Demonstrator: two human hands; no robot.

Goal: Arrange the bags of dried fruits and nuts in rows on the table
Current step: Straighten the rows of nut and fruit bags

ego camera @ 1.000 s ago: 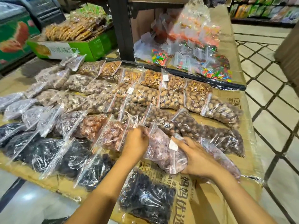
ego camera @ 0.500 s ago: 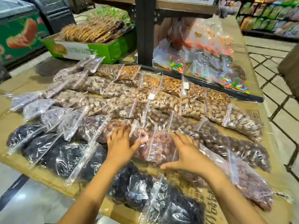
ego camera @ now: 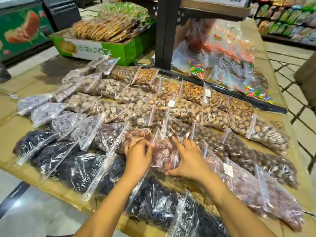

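- Seen from a head camera: clear bags of dried fruits and nuts [ego camera: 179,108] laid in overlapping rows across a cardboard-covered worktop [ego camera: 10,127].
- Left hand [ego camera: 139,155] curled narrow, pinching the zip edge of a reddish fruit bag [ego camera: 163,151] mid-row.
- Right hand [ego camera: 189,159] spread wide, fingers flat against that bag's right side.
- Best done, likely, by nudging the bag level with its neighbours, overlap kept even, zip strip angled alike.

This is a shop: shelves of snack packets [ego camera: 287,19] fill the upper right, and a box of cookies [ego camera: 106,40] sits on top.
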